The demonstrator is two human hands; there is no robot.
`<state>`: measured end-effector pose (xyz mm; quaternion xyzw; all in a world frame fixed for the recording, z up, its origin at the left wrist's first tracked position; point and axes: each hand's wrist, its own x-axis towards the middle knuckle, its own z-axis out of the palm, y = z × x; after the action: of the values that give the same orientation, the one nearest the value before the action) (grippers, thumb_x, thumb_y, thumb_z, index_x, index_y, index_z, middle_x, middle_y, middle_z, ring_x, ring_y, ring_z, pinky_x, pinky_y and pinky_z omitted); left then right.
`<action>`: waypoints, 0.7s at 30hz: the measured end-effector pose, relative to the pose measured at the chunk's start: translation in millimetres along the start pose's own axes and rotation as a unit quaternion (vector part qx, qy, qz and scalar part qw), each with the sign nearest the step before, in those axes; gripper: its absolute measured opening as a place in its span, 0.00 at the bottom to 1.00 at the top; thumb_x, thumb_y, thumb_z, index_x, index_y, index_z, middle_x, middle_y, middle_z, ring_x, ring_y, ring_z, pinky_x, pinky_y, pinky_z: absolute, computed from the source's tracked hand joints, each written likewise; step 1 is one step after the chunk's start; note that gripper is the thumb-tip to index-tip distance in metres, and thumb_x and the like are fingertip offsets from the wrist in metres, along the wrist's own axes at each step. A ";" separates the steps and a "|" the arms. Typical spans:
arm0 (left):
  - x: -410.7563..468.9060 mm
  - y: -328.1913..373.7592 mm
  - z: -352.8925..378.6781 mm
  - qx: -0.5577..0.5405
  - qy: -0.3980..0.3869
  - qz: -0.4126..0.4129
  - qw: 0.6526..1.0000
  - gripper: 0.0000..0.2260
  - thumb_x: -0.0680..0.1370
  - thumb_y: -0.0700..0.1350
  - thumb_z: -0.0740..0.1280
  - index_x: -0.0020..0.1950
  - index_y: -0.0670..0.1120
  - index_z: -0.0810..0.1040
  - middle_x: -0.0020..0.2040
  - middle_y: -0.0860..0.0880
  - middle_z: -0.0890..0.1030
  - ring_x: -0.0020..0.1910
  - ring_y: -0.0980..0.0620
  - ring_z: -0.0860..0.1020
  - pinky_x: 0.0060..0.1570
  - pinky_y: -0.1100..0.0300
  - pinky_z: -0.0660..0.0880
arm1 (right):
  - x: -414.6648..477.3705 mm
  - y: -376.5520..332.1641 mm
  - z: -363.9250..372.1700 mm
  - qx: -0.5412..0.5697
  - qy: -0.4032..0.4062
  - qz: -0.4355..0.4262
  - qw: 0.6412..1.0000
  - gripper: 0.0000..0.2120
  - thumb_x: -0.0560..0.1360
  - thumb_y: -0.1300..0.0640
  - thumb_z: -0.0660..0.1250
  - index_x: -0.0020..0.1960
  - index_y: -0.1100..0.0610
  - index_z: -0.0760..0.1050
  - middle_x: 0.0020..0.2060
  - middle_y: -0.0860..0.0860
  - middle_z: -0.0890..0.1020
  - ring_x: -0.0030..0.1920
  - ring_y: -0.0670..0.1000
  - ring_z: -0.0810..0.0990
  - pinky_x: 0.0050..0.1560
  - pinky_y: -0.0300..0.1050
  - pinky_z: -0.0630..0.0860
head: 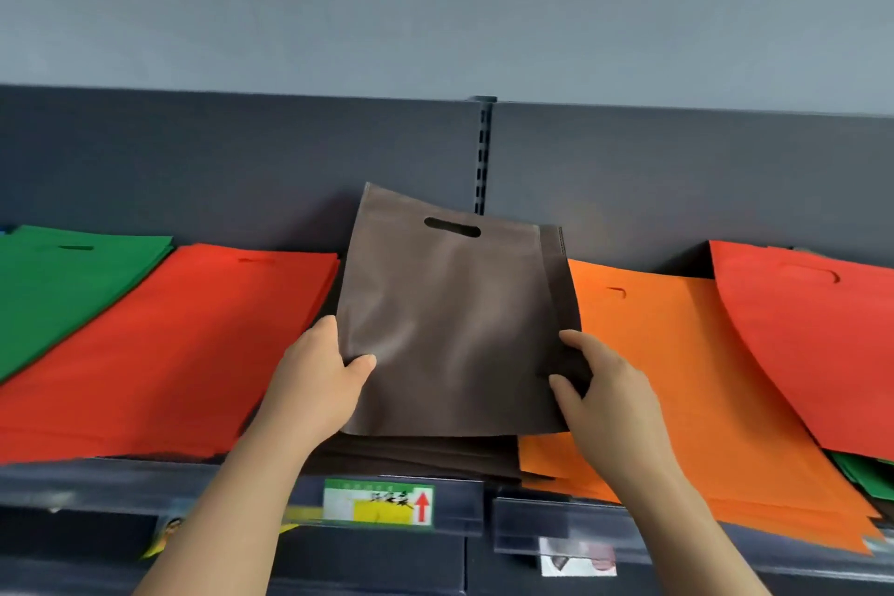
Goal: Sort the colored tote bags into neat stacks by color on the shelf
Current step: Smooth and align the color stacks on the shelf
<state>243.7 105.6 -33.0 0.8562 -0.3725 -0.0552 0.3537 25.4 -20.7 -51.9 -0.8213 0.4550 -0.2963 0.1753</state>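
Observation:
A brown tote bag (450,319) with a cut-out handle slot is held tilted above a low brown stack (425,453) on the shelf. My left hand (324,373) pinches its left edge, thumb on top. My right hand (600,382) grips its right edge, where a darker brown layer shows behind. To the left lie a red stack (184,344) and a green stack (63,286). An orange stack (677,353) lies to the right, with a red bag (812,334) curved over its far side.
The dark shelf edge (242,494) carries a green and yellow price label (379,501) with a red arrow. A slotted upright (483,150) runs up the dark back panel. Green bags (866,474) poke out under the right red bag.

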 end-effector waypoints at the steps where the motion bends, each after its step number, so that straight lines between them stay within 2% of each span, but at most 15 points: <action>1: 2.6 -8.1 -5.7 0.008 -0.003 -0.001 1.000 0.06 0.76 0.45 0.68 0.50 0.47 0.73 0.43 0.50 0.76 0.44 0.47 0.74 0.39 0.56 0.66 | -2.0 -7.4 6.3 -0.001 -0.006 0.003 1.000 0.23 0.75 0.58 0.66 0.69 0.51 0.68 0.58 0.50 0.79 0.57 0.53 0.76 0.52 0.43 0.70; 7: 10.4 -40.1 -20.5 0.106 -0.032 -0.015 0.994 0.09 0.77 0.47 0.67 0.50 0.44 0.71 0.52 0.46 0.78 0.53 0.42 0.75 0.47 0.53 0.72 | -10.2 -35.6 27.1 -0.065 -0.056 0.031 0.996 0.28 0.76 0.52 0.64 0.73 0.53 0.60 0.62 0.50 0.76 0.61 0.53 0.73 0.54 0.44 0.70; 10: 10.6 -45.0 -21.6 0.148 -0.042 -0.013 0.988 0.12 0.76 0.49 0.68 0.53 0.43 0.70 0.53 0.44 0.78 0.55 0.41 0.76 0.48 0.53 0.72 | -11.9 -40.2 29.4 -0.154 -0.078 0.036 0.984 0.26 0.76 0.46 0.63 0.70 0.55 0.63 0.57 0.51 0.76 0.58 0.54 0.73 0.54 0.45 0.69; 13: 8.8 -46.5 -21.4 0.213 -0.030 -0.003 0.977 0.19 0.74 0.51 0.70 0.58 0.42 0.68 0.58 0.43 0.75 0.58 0.41 0.73 0.54 0.52 0.69 | -15.1 -41.9 28.8 -0.231 -0.088 0.037 0.968 0.22 0.76 0.41 0.60 0.63 0.54 0.69 0.54 0.52 0.74 0.55 0.55 0.71 0.54 0.45 0.69; 16: 9.1 -41.5 -20.9 0.258 0.012 0.039 0.965 0.23 0.74 0.51 0.70 0.64 0.43 0.67 0.60 0.44 0.73 0.59 0.42 0.70 0.57 0.53 0.67 | -17.9 -38.6 23.3 -0.234 -0.073 0.027 0.969 0.21 0.76 0.40 0.59 0.60 0.54 0.71 0.57 0.51 0.73 0.56 0.55 0.70 0.56 0.46 0.68; 18: 10.2 -32.1 -17.6 0.233 0.035 0.086 0.968 0.20 0.75 0.48 0.69 0.64 0.42 0.71 0.60 0.44 0.74 0.58 0.42 0.71 0.57 0.52 0.68 | -18.7 -32.9 14.4 -0.213 -0.049 0.024 0.976 0.21 0.77 0.43 0.59 0.63 0.55 0.71 0.61 0.51 0.73 0.59 0.55 0.70 0.58 0.46 0.68; 21: 6.4 -6.0 -5.1 0.197 0.028 0.141 0.970 0.17 0.78 0.47 0.64 0.66 0.44 0.72 0.62 0.46 0.75 0.60 0.45 0.72 0.58 0.53 0.69 | -19.6 -16.8 -3.8 -0.197 -0.017 0.029 0.980 0.22 0.78 0.46 0.60 0.67 0.56 0.69 0.67 0.50 0.71 0.64 0.54 0.70 0.61 0.45 0.67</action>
<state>253.7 107.0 -32.0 0.8491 -0.4827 0.0938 0.1931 25.7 4.7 -46.0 -0.8312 0.5249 -0.1813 0.0265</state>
